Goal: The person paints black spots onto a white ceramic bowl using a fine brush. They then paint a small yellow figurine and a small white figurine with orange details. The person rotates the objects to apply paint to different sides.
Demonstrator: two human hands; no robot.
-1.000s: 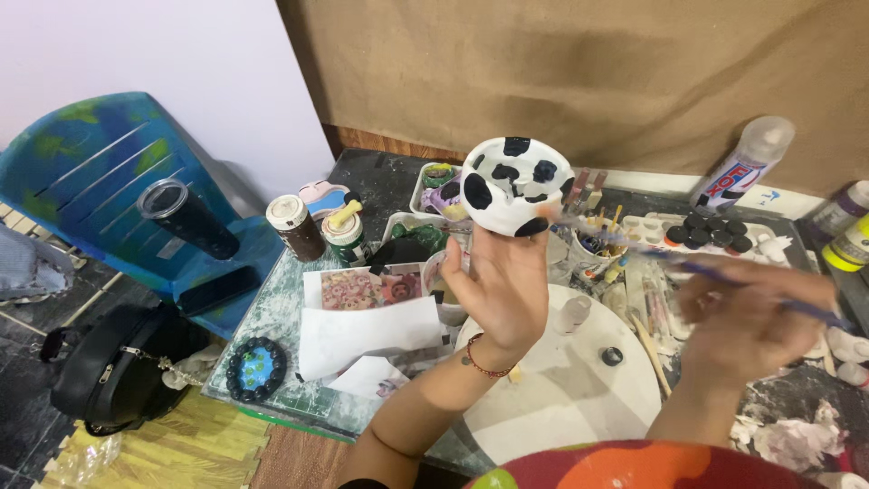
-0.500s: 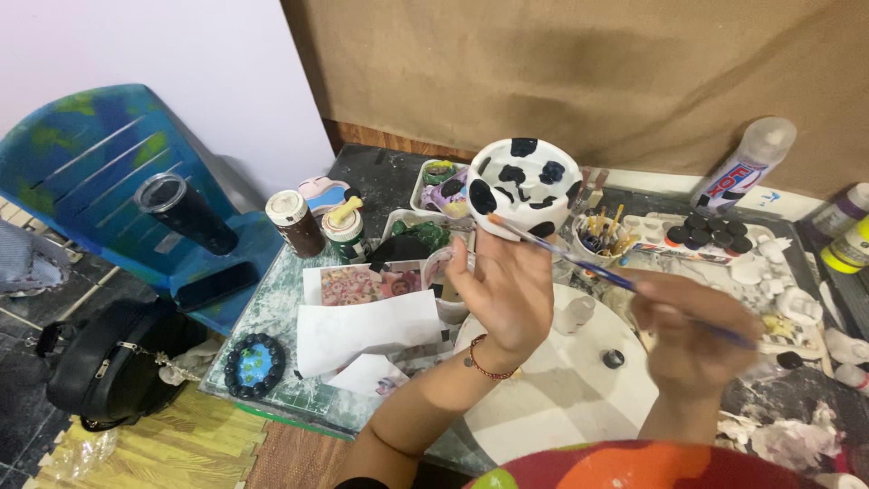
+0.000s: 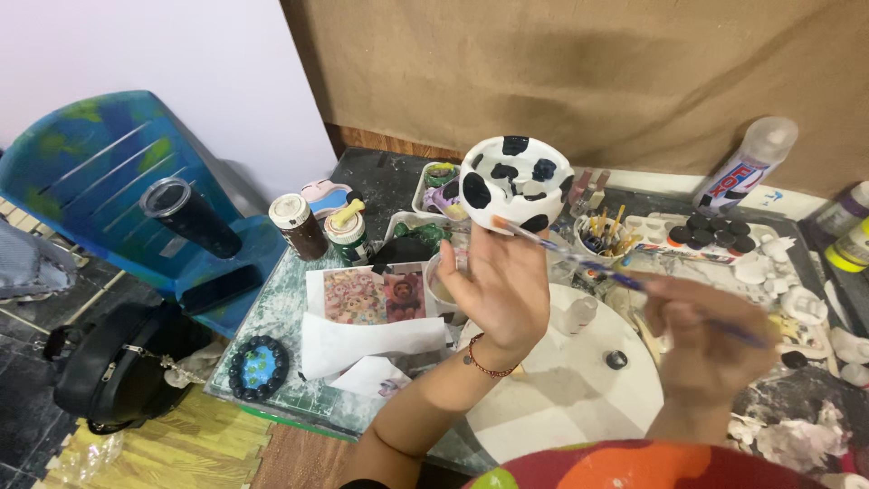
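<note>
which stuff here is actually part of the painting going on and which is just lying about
In use:
- left hand holding up the white bowl with black spots
- right hand with the paintbrush, its tip at the bowl

Lying about:
- black tumbler
- blue chair
- black bag
- brown jar

The person is wearing a garment (image 3: 652, 466) patterned in orange, red and green, showing just below the white round board (image 3: 561, 398). Both forearms are showing bare, without sleeves. The left hand (image 3: 498, 281), above the board's left side, is wearing a thin red bead bracelet (image 3: 487, 362) at the wrist. The right hand (image 3: 711, 335) is wearing nothing.
</note>
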